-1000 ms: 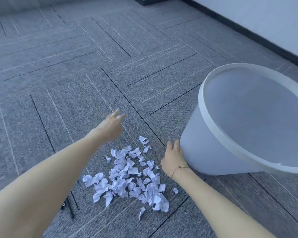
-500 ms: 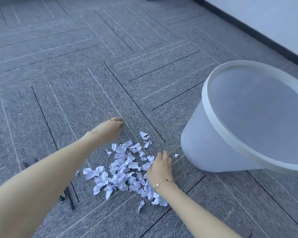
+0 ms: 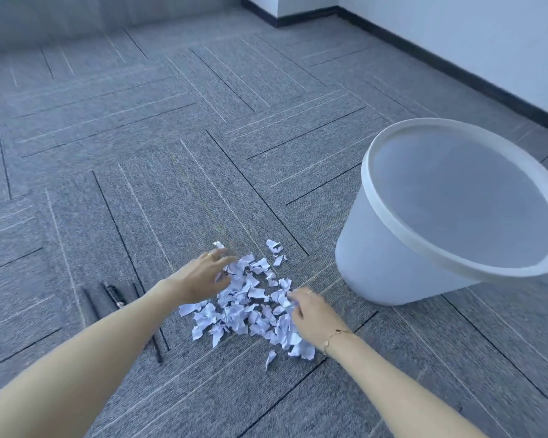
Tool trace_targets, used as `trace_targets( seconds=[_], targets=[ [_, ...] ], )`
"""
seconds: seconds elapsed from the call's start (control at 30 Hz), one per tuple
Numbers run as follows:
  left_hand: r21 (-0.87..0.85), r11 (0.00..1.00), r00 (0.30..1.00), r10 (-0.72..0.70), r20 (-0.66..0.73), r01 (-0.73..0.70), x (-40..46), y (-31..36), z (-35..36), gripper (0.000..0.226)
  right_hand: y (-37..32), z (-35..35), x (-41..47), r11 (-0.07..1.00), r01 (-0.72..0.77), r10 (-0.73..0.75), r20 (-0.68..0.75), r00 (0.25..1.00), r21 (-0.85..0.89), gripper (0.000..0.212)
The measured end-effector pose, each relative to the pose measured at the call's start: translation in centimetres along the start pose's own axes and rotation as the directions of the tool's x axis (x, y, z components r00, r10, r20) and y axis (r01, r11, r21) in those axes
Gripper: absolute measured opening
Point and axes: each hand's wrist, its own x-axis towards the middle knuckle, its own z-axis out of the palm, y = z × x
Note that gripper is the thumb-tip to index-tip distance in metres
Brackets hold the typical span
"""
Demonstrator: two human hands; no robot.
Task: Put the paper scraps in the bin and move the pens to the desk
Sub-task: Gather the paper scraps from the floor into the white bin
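Note:
A pile of white paper scraps (image 3: 250, 303) lies on the grey carpet. My left hand (image 3: 201, 276) rests on the pile's far left edge, fingers spread and touching scraps. On the pile's right side my right hand (image 3: 310, 314) has its fingers curled into the scraps. A white bin (image 3: 393, 270) stands upright on the floor to the right of the pile. Its inside looks empty. Several black pens (image 3: 114, 295) lie side by side on the carpet left of the pile, partly hidden under my left forearm.
The grey carpet (image 3: 171, 137) stretches away in front. A white wall with a dark skirting board (image 3: 456, 74) runs along the right and far side. No desk is in view.
Both hands have drawn inward onto the pile, left from beyond it, right from beside the bin. The view has tilted up, showing the pens and the far wall.

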Motion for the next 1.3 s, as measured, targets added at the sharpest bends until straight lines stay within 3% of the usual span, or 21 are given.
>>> trace_targets(
  seconds=[0.1, 0.2, 0.3, 0.43, 0.5, 0.6, 0.7, 0.83, 0.97, 1.07, 1.17, 1.3],
  targets=[
    [-0.011, 1.0, 0.997, 0.008, -0.072, -0.009, -1.9, -0.3, 1.3, 0.055, 0.2, 1.0, -1.0, 0.997, 0.069, -0.066, -0.079, 0.995, 0.036, 0.039],
    [-0.043, 0.999, 0.98, -0.018, -0.198, 0.01, -4.7, -1.2, 3.0, 0.071, 1.8, 2.3, -2.2, 0.994, -0.094, 0.106, -0.269, 0.957, 0.059, 0.056],
    [0.008, 1.0, 0.986, -0.005, -0.169, 0.007, -6.3, -1.4, 4.7, 0.085, 3.7, 4.0, -3.7, 0.982, -0.187, 0.186, -0.203, 0.961, 0.015, 0.078],
    [0.167, 0.985, 0.986, 0.077, -0.146, -0.052, -6.0, -0.5, 6.3, 0.097, 3.9, 6.6, -5.0, 0.99, -0.059, 0.046, -0.106, 0.993, -0.128, 0.1],
    [0.171, 0.984, 0.982, 0.084, -0.171, -0.054, -5.2, 0.5, 6.9, 0.096, 3.2, 8.1, -4.7, 0.987, -0.028, 0.005, -0.144, 0.99, -0.158, 0.102],
    [0.12, 0.993, 0.968, 0.036, -0.25, -0.006, -3.4, 1.4, 7.2, 0.091, 2.3, 8.8, -3.2, 0.984, -0.06, 0.025, -0.203, 0.979, -0.169, 0.1],
    [0.073, 0.995, 0.95, -0.048, -0.307, 0.074, -1.5, 1.3, 6.6, 0.088, 1.5, 8.0, -0.7, 0.987, -0.001, -0.04, -0.248, 0.968, -0.162, 0.099],
    [0.015, 0.996, 0.936, -0.076, -0.342, 0.086, 0.9, 0.5, 5.6, 0.086, 1.0, 5.9, 3.5, 0.996, 0.005, -0.029, -0.264, 0.964, -0.091, 0.101],
    [-0.062, 0.998, 0.911, -0.029, -0.412, 0.003, 2.1, -0.3, 3.7, 0.079, 0.9, 3.6, 5.8, 0.994, 0.097, -0.107, -0.245, 0.964, -0.052, 0.1],
    [-0.073, 0.997, 0.886, -0.01, -0.464, -0.027, 1.9, -2.1, 2.5, 0.075, 1.1, 1.6, 7.2, 0.98, 0.195, -0.185, -0.226, 0.956, 0.024, 0.085],
    [-0.126, 0.989, 0.902, -0.123, -0.414, 0.077, 2.3, -4.1, 2.2, 0.073, 1.1, 0.8, 9.7, 0.976, 0.216, -0.207, -0.2, 0.958, 0.021, 0.063],
    [-0.033, 0.997, 0.953, -0.075, -0.293, 0.068, 3.0, -3.4, 2.5, 0.067, 0.0, 0.7, 12.5, 0.974, 0.224, -0.227, -0.126, 0.966, -0.034, 0.05]
  ],
)
